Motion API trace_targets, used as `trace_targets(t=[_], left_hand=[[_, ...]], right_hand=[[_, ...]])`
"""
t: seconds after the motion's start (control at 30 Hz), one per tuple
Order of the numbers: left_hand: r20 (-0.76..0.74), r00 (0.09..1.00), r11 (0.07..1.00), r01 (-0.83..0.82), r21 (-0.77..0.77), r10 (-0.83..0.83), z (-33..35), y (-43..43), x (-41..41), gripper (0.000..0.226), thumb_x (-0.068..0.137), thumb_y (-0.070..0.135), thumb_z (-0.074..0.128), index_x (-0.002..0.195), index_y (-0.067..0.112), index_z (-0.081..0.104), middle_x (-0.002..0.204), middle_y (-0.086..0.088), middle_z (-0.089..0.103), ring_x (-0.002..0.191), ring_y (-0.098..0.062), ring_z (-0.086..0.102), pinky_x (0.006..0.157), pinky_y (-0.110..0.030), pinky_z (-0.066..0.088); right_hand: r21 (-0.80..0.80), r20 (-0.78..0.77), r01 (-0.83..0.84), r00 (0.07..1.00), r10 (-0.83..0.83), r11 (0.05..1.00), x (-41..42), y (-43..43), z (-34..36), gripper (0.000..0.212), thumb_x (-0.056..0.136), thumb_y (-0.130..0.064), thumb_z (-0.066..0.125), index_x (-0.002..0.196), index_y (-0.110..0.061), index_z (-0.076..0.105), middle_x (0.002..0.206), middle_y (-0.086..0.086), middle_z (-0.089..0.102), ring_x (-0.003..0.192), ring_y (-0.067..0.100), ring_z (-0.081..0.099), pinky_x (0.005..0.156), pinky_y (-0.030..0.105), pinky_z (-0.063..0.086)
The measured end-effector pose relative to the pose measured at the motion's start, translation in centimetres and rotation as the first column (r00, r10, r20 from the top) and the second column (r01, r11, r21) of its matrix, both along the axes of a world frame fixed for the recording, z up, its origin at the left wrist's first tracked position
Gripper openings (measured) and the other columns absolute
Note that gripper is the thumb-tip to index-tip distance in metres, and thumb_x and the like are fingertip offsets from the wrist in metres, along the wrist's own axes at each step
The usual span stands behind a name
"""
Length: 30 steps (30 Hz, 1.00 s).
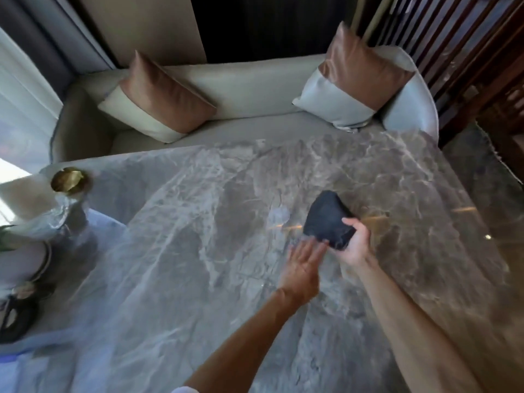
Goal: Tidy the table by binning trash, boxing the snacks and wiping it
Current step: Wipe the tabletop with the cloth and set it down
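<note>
Head view: your right hand (355,245) is gripping a bunched dark cloth (327,219), fingers closed around its near edge, holding it at the marble surface (170,265), right of centre; can't tell whether it's touching. Your left hand (303,263) is hovering just beside the cloth, fingers (313,246) open and spread, blurred, holding nothing. A brass-rimmed vase (66,194) is sitting at the surface's far-left corner, a sofa (241,89) with two cushions lying beyond.

Dark navy cloth (326,219), grey white-veined marble table (198,222), copper-and-cream cushions (158,100).
</note>
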<state>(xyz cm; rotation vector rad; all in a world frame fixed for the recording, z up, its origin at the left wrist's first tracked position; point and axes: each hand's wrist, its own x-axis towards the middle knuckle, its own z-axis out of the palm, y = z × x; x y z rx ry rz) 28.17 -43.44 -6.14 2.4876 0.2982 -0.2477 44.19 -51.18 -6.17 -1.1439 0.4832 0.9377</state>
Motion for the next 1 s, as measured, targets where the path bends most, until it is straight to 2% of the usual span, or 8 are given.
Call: trace_targets(t=[0.13,0.27,0.37,0.43,0.53,0.63,0.73,1.0], left_hand=[[-0.05,0.913,0.907,-0.396,0.143,0.406,-5.2,7.1,-4.2,0.071,0.086,0.044,0.01,0.152,0.02,0.019,0.16,-0.012,0.017,0.149,-0.033,0.01,0.121,-0.051,0.003],[0.023,0.866,0.846,-0.493,0.202,0.499,-9.8,14.3,-7.6,0.07,0.089,0.047,0.011,0.154,0.019,0.013,0.162,-0.006,0.002,0.151,-0.025,-0.002,0.122,-0.043,-0.007],[0.059,0.839,0.82,-0.542,0.186,0.542,-12.2,17.5,-8.9,0.068,0.093,0.046,0.013,0.154,0.017,0.008,0.162,-0.003,0.002,0.15,-0.017,-0.006,0.123,-0.038,-0.006],[0.105,0.828,0.811,-0.561,0.167,0.551,-13.1,18.1,-9.8,0.065,0.095,0.039,0.02,0.154,0.014,0.009,0.162,-0.002,0.008,0.151,-0.015,-0.002,0.123,-0.037,-0.002],[0.204,0.789,0.799,-0.6,0.048,0.58,-13.8,18.3,-10.3,0.063,0.094,0.027,0.032,0.153,0.01,0.015,0.161,-0.003,0.018,0.151,-0.015,0.008,0.124,-0.034,0.004],[0.252,0.756,0.788,-0.614,-0.049,0.604,-13.7,18.4,-10.3,0.063,0.093,0.02,0.036,0.152,0.008,0.018,0.16,-0.002,0.021,0.15,-0.013,0.012,0.124,-0.032,0.007],[0.259,0.762,0.798,-0.599,-0.064,0.593,-13.7,18.4,-10.7,0.063,0.092,0.02,0.033,0.152,0.008,0.019,0.16,-0.002,0.021,0.15,-0.012,0.014,0.123,-0.033,0.009],[0.238,0.778,0.807,-0.588,-0.047,0.581,-13.8,18.5,-10.7,0.065,0.091,0.022,0.031,0.153,0.009,0.016,0.16,0.0,0.02,0.149,-0.007,0.011,0.124,-0.033,0.009]], right_hand=[[-0.27,0.128,0.037,0.992,-0.002,0.962,5.8,0.6,-1.1,0.044,0.037,-0.026,0.07,0.076,-0.01,0.06,0.063,0.004,0.064,0.057,0.023,0.061,0.064,0.029,0.047],[-0.628,0.324,-0.101,0.867,0.377,0.772,7.2,4.3,-0.9,0.035,0.084,-0.024,0.057,0.058,-0.015,0.035,0.039,-0.001,0.037,0.042,0.018,0.035,0.042,0.026,0.027],[-0.647,0.323,-0.201,0.801,0.503,0.736,5.8,8.0,-5.5,0.018,0.091,-0.026,0.054,0.102,-0.013,0.061,0.108,0.011,0.062,0.098,0.027,0.056,0.074,0.024,0.052],[-0.58,0.383,-0.174,0.804,0.454,0.796,4.1,9.9,-7.4,0.058,0.089,-0.031,0.059,0.142,-0.018,0.041,0.153,0.005,0.03,0.142,0.022,0.027,0.117,0.038,0.026],[-0.516,0.42,-0.208,0.785,0.457,0.831,1.5,12.6,-8.9,0.077,0.085,-0.049,0.059,0.15,-0.022,0.027,0.16,0.001,0.014,0.149,0.023,0.008,0.122,0.042,0.007],[-0.629,0.365,-0.385,0.621,0.694,0.675,-1.1,14.4,-10.8,0.085,0.075,-0.078,0.041,0.149,-0.044,0.015,0.161,-0.014,-0.001,0.148,0.025,-0.012,0.121,0.046,-0.006],[-0.752,0.323,-0.425,0.429,0.844,0.504,-3.9,14.7,-11.6,0.07,0.091,-0.063,0.038,0.149,-0.047,0.001,0.159,-0.016,-0.015,0.145,0.025,-0.024,0.119,0.047,-0.01],[-0.982,0.104,-0.168,-0.063,0.993,0.092,-8.2,15.1,-11.9,0.065,0.087,-0.073,0.012,0.14,-0.054,-0.02,0.157,-0.011,-0.026,0.142,0.017,-0.034,0.114,0.048,-0.022]])
